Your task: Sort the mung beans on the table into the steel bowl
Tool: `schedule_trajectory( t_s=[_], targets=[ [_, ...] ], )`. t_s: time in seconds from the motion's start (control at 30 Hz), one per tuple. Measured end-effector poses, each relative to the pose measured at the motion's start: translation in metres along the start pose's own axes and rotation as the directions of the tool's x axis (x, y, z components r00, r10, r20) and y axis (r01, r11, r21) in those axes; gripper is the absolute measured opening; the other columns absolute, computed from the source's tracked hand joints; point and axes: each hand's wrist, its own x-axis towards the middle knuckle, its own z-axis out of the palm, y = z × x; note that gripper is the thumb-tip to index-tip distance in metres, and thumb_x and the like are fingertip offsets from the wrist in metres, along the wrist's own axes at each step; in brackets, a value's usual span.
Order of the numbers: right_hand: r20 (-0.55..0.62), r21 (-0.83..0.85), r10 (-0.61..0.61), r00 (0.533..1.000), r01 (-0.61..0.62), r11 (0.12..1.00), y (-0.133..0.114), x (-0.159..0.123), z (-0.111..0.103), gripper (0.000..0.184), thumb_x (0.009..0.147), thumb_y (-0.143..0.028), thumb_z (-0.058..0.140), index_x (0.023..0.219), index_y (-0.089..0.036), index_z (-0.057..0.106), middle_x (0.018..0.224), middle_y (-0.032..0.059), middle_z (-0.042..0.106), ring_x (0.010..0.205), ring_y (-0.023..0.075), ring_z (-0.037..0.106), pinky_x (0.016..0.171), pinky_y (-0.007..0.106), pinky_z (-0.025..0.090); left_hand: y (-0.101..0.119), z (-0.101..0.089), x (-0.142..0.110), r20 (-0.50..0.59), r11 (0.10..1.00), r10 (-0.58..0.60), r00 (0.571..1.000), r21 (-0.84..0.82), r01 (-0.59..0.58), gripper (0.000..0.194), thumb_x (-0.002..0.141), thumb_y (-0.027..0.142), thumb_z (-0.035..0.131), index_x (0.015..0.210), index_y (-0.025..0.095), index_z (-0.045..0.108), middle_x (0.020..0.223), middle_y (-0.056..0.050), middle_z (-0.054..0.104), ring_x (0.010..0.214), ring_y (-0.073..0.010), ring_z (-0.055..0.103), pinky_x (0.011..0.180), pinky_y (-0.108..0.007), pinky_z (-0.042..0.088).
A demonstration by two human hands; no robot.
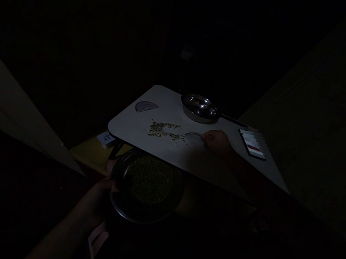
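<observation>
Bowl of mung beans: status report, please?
Left hand grips steel bowl of mung beans. Right hand on tabletop, near scattered beans. Second steel bowl beyond, not blocking.

Narrow gap at eleven o'clock from the right hand (218, 143), short of the steel bowl (200, 109); white packet (252, 143) obstructing three o'clock, table edge (186, 166) at six.

Room very dim. Pale cream table top (127, 123) between flat beige side panels (8, 91); yellow surface (88, 152) below.

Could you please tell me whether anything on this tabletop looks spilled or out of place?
Yes: small green seeds lie scattered loose on the pale tabletop, outside any container, unlike those in the steel bowl held in the left hand.
</observation>
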Motion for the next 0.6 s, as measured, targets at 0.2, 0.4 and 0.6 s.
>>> schedule_trajectory(
  t_s=[0.2, 0.4, 0.6],
  targets=[
    [0.068, 0.096, -0.071, 0.995, 0.065, 0.993, -0.021, -0.004, 0.016, 0.018, 0.075, -0.015, 0.053, 0.066, -0.017, 0.068, 0.058, 0.0018, 0.067, 0.056, 0.0126, 0.061, 0.055, 0.022, 0.047, -0.001, 0.003, -0.003, -0.028, 0.998, 0.041, 0.999, 0.04, -0.04, 0.026, 0.05, 0.0, 0.061, 0.069, 0.018, 0.059, 0.051, 0.002, 0.055, 0.046, -0.0126, 0.05, 0.047, -0.025, 0.04],
    [0.082, 0.13, -0.047, 0.996, 0.036, 0.991, -0.026, -0.01, 0.008, 0.018, 0.077, -0.017, 0.053, 0.068, -0.015, 0.068, 0.059, 0.0017, 0.066, 0.056, 0.0121, 0.06, 0.056, 0.022, 0.046, -0.001, 0.004, -0.003, -0.051, 0.998, 0.033, 0.998, 0.046, -0.031, 0.02, 0.05, 0.002, 0.061, 0.063, 0.017, 0.059, 0.05, 0.002, 0.054, 0.046, -0.0132, 0.049, 0.048, -0.026, 0.04],
    [0.119, 0.127, -0.095, 0.988, 0.08, 0.989, -0.008, -0.021, -0.012, 0.017, 0.077, -0.02, 0.054, 0.065, -0.016, 0.066, 0.062, 0.0026, 0.068, 0.061, 0.0145, 0.062, 0.058, 0.024, 0.046, -0.001, 0.005, -0.005, -0.012, 0.999, 0.039, 0.999, 0.013, -0.039, 0.019, 0.049, 0.002, 0.061, 0.061, 0.016, 0.06, 0.049, 0.001, 0.055, 0.046, -0.0133, 0.05, 0.049, -0.026, 0.04]
  ],
)
